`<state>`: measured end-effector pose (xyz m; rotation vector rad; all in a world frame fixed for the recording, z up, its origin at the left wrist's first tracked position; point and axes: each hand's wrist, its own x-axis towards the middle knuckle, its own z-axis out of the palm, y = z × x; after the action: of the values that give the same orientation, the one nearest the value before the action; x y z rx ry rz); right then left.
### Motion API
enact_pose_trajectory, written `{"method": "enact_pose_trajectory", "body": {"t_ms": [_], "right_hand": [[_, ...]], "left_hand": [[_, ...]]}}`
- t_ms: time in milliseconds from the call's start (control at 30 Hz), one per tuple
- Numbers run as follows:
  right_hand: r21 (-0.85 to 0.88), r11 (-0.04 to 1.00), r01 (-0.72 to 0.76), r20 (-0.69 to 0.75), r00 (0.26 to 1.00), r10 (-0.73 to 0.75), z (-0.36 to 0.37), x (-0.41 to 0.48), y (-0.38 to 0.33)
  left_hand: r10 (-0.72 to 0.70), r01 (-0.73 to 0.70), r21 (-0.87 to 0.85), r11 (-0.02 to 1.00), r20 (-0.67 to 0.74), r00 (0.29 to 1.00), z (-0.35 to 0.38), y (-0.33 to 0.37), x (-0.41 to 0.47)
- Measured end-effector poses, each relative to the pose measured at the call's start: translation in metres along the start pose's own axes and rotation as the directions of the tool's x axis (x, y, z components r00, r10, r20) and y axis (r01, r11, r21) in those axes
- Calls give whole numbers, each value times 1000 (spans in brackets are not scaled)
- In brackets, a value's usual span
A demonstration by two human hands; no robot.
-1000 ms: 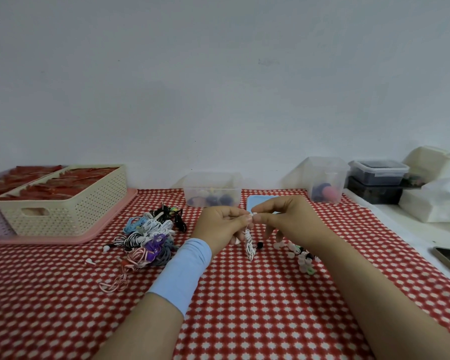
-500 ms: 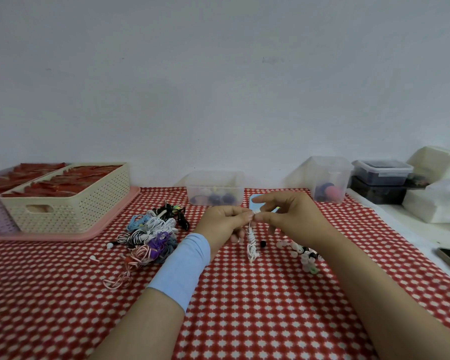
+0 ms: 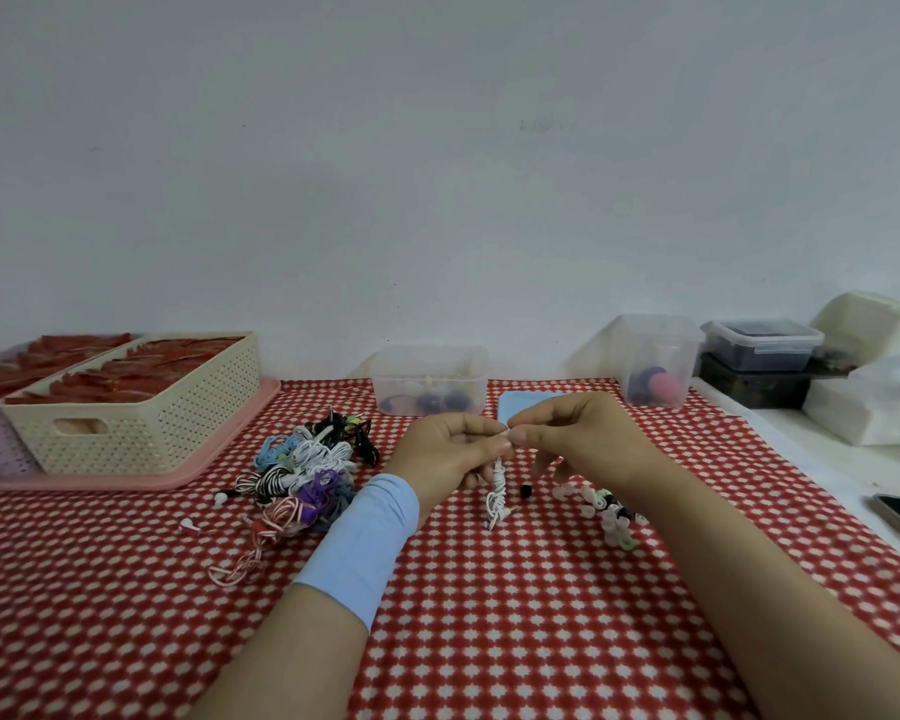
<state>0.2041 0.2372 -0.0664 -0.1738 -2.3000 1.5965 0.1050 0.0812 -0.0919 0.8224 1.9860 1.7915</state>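
Red-and-white checked cloth [image 3: 489, 631] lies nearest. Above it the left hand [image 3: 448, 454] and right hand [image 3: 578, 439] meet fingertip to fingertip. Both pinch the top of a white earphone bundle [image 3: 497, 493], which dangles close above the cloth. I judge it light, limp and slippery, best held at the hard earbud. Loose ear tips [image 3: 611, 511] lie at its 3 o'clock, a cable pile [image 3: 302, 470] at 9. The pinch is unchanged from a second ago.

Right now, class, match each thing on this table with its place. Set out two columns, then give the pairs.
Things: 1 white cord bundle; 2 cream basket; 3 pile of coloured cords; 4 taller clear tub.
Places: A on the pink tray; B back by the wall; C pinched by left hand and right hand; D heaped beside the left hand.
Pairs: 1-C, 2-A, 3-D, 4-B.
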Motion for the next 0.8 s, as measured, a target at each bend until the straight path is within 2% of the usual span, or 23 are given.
{"method": "enact_pose_trajectory", "body": {"t_ms": [167, 300, 367, 500, 667, 800], "right_hand": [[74, 995, -71, -4, 997, 72, 0, -2, -1], [272, 941, -200, 192, 970, 151, -6, -2, -2], [309, 922, -232, 233, 959, 163, -5, -1, 0], [305, 918, -254, 234, 954, 187, 0, 2, 4], [338, 903, -265, 273, 946, 175, -8, 4, 5], [175, 952, -251, 206, 955, 214, -3, 6, 11]], "left_hand": [[26, -26, 21, 999, -9, 1000, 0, 0, -1], [33, -29, -75, 997, 59, 998, -4, 1, 0], [30, -20, -120, 993, 87, 996, -5, 1, -1], [46, -32, -169, 985, 76, 996, -4, 0, -2], [69, -56, -147, 988, 82, 994, -2, 3, 0], [38, -42, 43, 998, 95, 995, -8, 0, -2]]}}
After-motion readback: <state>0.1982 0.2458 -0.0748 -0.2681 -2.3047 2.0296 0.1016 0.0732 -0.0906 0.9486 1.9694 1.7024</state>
